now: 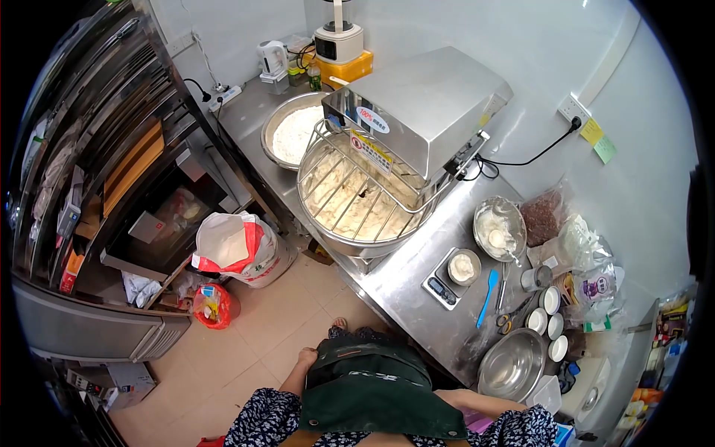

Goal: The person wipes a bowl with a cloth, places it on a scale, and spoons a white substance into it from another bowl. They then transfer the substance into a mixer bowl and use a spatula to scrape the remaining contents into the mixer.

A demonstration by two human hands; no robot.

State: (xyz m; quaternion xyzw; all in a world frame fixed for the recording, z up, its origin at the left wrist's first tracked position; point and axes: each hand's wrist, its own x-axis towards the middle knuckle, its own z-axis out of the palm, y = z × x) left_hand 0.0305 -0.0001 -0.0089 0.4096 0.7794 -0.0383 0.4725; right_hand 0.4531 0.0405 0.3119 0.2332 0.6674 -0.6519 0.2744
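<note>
My left hand [307, 357] hangs low beside the dark green apron [372, 376]; its fingers are too small and turned away to make out. Of my right hand [449, 398], only a part shows at the apron's right side, with the fingers hidden. Ahead stands a steel dough mixer [424, 97], its wire guard [357, 195] lowered over a bowl of pale dough [335, 182]. To its right, a small bowl of white paste [463, 267] sits on a digital scale [439, 289]. A blue spatula [487, 298] lies beside it.
A basin of flour [294, 134] stands left of the mixer. On the steel counter [402, 287] are a metal bowl [499, 231], scissors [505, 325], several white cups [550, 299] and a large steel basin [512, 365]. A flour sack [257, 257] and red bin [216, 305] stand on the floor.
</note>
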